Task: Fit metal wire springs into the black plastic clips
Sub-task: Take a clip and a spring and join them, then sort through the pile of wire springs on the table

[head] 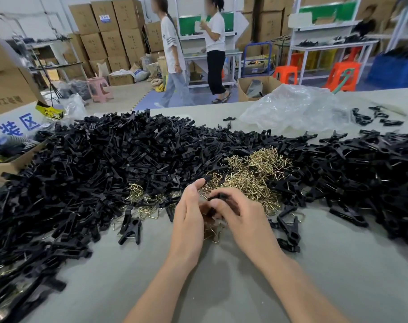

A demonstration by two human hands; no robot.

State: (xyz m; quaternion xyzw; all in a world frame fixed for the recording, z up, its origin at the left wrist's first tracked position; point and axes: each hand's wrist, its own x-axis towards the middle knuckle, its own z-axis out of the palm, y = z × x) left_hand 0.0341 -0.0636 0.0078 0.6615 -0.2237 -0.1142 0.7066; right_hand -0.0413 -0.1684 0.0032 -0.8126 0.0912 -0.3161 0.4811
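Gripping a black clip (218,197), the right hand (241,219) has its fingers curled round the piece, just above the table (221,290) at the near middle. The left hand (189,213) stands edge-up right beside it, touching or nearly touching. Its thumb points toward the far side, and its fingers are turned in toward the right hand and hidden from the camera, so I cannot tell whether they hold anything. A few loose springs (212,232) lie on the table under the 2 hands.

Just beyond the hands, a tangled pile of brass-coloured wire springs (252,176) spreads toward the far right. A smaller cluster of springs (135,191) lies to the left. A large heap of black clips (100,159) surrounds them, covering the left and far parts of the table and running on along the right side (373,164). Single clips (130,227) lie apart on the grey surface near the hands.

A crumpled clear plastic bag (296,108) sits at the far right of the table. A cardboard box (9,89) stands at the far left. Past the table, 2 people (172,50) stand on the floor among stacked cartons (114,31), with a pink stool (99,88) on the left and orange stools (342,75) on the right.
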